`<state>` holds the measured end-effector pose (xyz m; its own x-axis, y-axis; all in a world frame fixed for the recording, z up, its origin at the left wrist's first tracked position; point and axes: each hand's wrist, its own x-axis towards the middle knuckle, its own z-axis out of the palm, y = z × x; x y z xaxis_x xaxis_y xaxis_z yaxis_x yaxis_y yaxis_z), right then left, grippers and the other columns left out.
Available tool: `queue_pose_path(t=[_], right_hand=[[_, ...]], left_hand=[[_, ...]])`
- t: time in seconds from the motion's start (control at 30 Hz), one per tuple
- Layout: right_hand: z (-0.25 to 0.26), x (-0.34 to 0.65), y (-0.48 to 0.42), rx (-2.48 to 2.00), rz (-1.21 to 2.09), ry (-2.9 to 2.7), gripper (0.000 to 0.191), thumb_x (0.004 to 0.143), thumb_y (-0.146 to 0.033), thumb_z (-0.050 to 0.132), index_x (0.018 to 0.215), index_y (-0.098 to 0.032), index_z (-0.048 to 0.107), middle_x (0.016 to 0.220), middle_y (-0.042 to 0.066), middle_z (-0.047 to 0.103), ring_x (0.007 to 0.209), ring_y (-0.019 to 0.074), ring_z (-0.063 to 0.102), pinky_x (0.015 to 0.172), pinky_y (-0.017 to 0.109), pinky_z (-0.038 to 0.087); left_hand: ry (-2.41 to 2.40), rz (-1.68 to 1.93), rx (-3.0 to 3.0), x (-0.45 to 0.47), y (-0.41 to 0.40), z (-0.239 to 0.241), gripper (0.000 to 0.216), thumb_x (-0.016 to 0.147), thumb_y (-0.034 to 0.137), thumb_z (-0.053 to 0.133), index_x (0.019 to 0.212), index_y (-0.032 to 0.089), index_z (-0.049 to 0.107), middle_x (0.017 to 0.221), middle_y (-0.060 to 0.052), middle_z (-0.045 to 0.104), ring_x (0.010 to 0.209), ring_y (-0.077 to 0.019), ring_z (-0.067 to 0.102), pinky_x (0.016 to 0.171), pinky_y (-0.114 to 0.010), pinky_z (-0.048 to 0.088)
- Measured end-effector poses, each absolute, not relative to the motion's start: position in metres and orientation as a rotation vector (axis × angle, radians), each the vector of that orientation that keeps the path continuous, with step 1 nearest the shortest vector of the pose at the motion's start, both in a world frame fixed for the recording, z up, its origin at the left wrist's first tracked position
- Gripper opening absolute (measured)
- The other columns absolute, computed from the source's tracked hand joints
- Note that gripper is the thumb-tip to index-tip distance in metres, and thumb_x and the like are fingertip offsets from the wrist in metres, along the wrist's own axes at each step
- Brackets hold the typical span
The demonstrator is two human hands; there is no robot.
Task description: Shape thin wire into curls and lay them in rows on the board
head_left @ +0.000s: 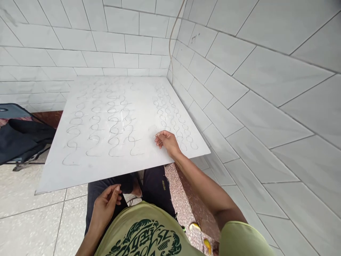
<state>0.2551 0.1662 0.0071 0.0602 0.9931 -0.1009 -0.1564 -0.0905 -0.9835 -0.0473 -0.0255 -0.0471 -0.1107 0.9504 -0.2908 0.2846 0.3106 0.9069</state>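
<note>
A large white board (87, 167) lies in front of me, above my knees. Rows of thin, dark, curved lines or strands (114, 129) cover it in columns on the left and right; I cannot tell if they are drawn or loose. My right hand (166, 140) is over the board's near right part, thumb and fingertips pinched together. A faint curved strand (152, 128) shows just beyond its fingertips; what the pinch holds is too small to name. My left hand (108, 201) is over my lap, below the board's near edge, its fingers curled and thumb against them.
White tiled walls (253, 96) meet behind the board, with a thin cable (170, 42) down the corner. At left stands a folding chair (16, 110) with dark cloth (23, 137) on it. Yellow objects (207, 245) lie on the speckled floor at lower right.
</note>
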Motion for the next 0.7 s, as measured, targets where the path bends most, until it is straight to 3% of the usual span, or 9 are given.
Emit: queue_pose_path(t=[0.3,0.7], right_hand=[[0.052,0.238,0.308,-1.310,1.270,-1.156,0.020,0.098,-0.013,0.057,0.079,-0.018,0.061,0.075,0.003,0.071,0.053,0.0094,0.061,0.046,0.020,0.045],[0.028,0.227,0.427,-1.708,1.215,-1.106,0.019,0.094,-0.003,0.061,0.080,-0.016,0.057,0.057,0.005,0.065,0.044,0.0137,0.059,0.042,0.022,0.041]], left_hand=[[1.780,0.787,1.096,-0.082,-0.029,-0.086,0.058,0.079,0.067,0.065,0.110,0.018,0.074,0.092,-0.008,0.079,0.074,-0.0259,0.076,0.067,-0.035,0.065],[1.953,0.791,0.927,-0.106,-0.019,-0.111,0.055,0.070,0.066,0.065,0.100,0.021,0.075,0.081,-0.005,0.079,0.058,-0.0248,0.072,0.058,-0.033,0.060]])
